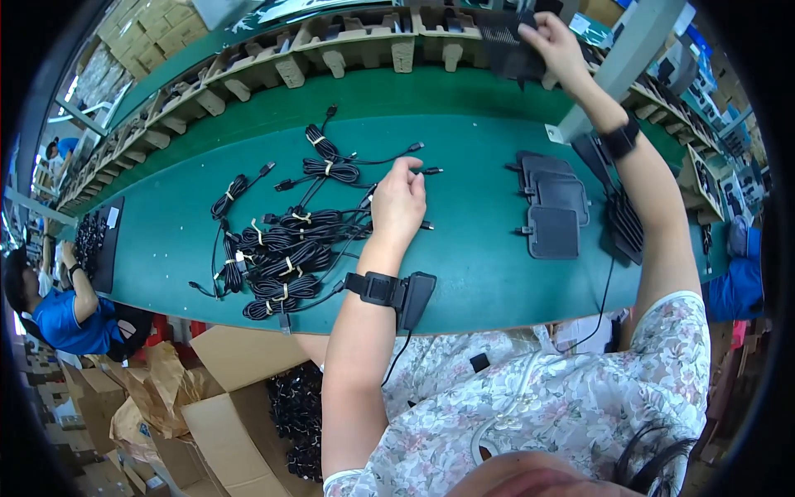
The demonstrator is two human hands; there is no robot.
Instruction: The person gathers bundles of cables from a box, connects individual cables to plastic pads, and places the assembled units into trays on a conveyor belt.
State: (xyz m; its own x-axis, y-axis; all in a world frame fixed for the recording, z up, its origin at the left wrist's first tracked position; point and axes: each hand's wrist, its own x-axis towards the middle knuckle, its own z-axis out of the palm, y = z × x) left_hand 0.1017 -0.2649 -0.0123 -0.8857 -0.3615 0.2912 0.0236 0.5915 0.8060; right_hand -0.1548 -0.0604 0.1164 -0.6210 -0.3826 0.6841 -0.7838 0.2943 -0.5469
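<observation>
My left hand (pixel 398 205) hovers over or rests on the right edge of a pile of black cables (pixel 290 253), its fingers loosely bent. The cables are coiled and bound with pale ties, and plug ends stick out past my hand; whether it touches them is hidden. Raised at the far right, my right hand (pixel 559 51) pinches a black perforated panel (pixel 507 51) in front of the cardboard trays. Several flat black rectangular pieces (pixel 553 234) lie overlapping on the green table (pixel 464 286). Beside my right forearm is a black slatted part (pixel 625 222).
Moulded cardboard trays (pixel 356 37) line the raised far edge, with dark parts in them. A grey post (pixel 621 70) stands at the far right. Below the near edge is an open carton (pixel 228 439) with black cables. A person in blue (pixel 70 319) works at the left end.
</observation>
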